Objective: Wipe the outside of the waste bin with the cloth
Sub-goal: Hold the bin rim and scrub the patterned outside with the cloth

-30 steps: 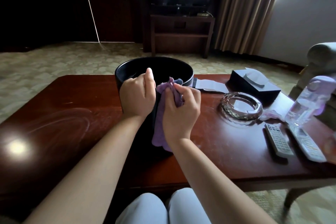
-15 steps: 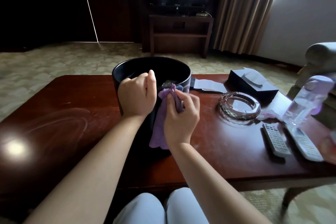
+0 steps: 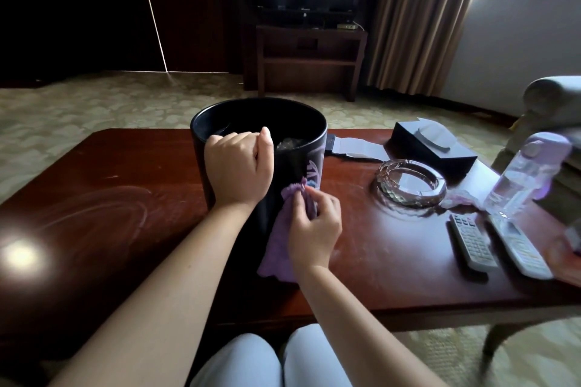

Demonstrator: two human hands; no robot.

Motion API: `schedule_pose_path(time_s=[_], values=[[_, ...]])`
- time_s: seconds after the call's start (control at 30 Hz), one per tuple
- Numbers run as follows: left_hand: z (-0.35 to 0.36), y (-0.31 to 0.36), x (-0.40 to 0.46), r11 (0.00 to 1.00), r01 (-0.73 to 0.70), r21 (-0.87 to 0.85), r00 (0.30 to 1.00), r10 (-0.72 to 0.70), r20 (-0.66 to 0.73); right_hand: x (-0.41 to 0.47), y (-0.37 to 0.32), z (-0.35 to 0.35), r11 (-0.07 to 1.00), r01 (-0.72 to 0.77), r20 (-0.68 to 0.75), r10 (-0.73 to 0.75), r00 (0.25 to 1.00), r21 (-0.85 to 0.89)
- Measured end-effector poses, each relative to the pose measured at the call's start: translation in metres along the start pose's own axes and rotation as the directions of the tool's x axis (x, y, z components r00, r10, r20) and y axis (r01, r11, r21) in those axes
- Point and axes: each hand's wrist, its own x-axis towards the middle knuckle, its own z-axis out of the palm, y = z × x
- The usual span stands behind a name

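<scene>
**Wiping the bin wall: items and handling notes**

Listing what we find at the centre of the frame. Item one: the waste bin (image 3: 239, 229), black, round, open-topped, standing upright on the dark red bench (image 3: 393, 261), slightly left of centre. We judge it rigid and light, with a glossy wall that looks slippery; it would likely slide or turn under a sideways push unless braced. The best hold is the rim, where there is an edge to hook.

Item two: the left hand (image 3: 237, 171), curled over the near rim of the bin with the thumb up, gripping that edge and steadying the bin.

Item three: the cloth (image 3: 278, 248), purple, soft and limp, draped against the near wall of the bin, its lower end close to the bench top. We judge it light and easily bunched; it needs pressure from the fingers to wipe rather than just hang.

Item four: the right hand (image 3: 314, 229), closed on the upper part of the cloth, pinching it against the bin wall just below and to the right of the left hand.

Other entries, right of frame: a glass ashtray (image 3: 410, 182), fragile and near the bin; a dark tissue box (image 3: 437, 148) behind it; two remote controls (image 3: 473, 243); a clear bottle (image 3: 518, 179) at the far right edge.

Much of the outer wall faces away from us, so we judge the wiping unfinished.
</scene>
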Motion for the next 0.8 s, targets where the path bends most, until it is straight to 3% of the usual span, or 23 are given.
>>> schedule_pose_path(time_s=[0.07,0.23,0.47,0.63,0.8], values=[[0.000,0.000,0.000,1.000,0.000,-0.004,1.000,0.000,-0.001,-0.001,0.005,-0.003,0.998,-0.064,0.034,0.064,0.997,-0.017],[0.001,-0.001,-0.001,1.000,-0.018,0.006,1.000,0.018,-0.020,0.026,-0.032,0.006,0.995,0.070,-0.039,-0.068,0.997,0.067],[0.003,-0.001,-0.003,0.999,-0.003,0.035,1.000,0.003,-0.009,0.009,-0.004,-0.001,0.999,-0.042,0.005,0.042,0.999,-0.015],[0.003,-0.002,-0.002,0.999,-0.018,0.034,1.000,0.019,-0.015,0.030,-0.034,0.007,0.996,0.037,-0.047,-0.034,0.998,0.075],[0.003,-0.002,-0.002,0.999,-0.024,0.041,0.999,0.024,-0.021,0.019,-0.020,0.007,0.998,-0.011,-0.059,0.014,0.998,0.057]])
